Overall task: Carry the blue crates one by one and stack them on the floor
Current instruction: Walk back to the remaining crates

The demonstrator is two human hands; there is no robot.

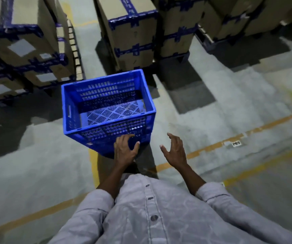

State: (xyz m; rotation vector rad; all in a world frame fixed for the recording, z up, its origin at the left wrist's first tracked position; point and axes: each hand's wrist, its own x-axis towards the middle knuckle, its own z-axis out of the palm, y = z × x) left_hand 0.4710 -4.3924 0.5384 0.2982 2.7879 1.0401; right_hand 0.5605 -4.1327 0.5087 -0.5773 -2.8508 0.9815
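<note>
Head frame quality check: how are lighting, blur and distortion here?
Head view: dim light, with dark shadows on the floor beside the cardboard boxes; boxes smeared by blur; blue crate, left hand and right hand sharper; wide-angle lens leans the stacks outward.

My left hand [125, 150] covers the near lower corner of the blue crate [110, 128]; I can't tell whether it touches. Beyond both hands, blurred cartons [133, 34] run off the top edge.
</note>
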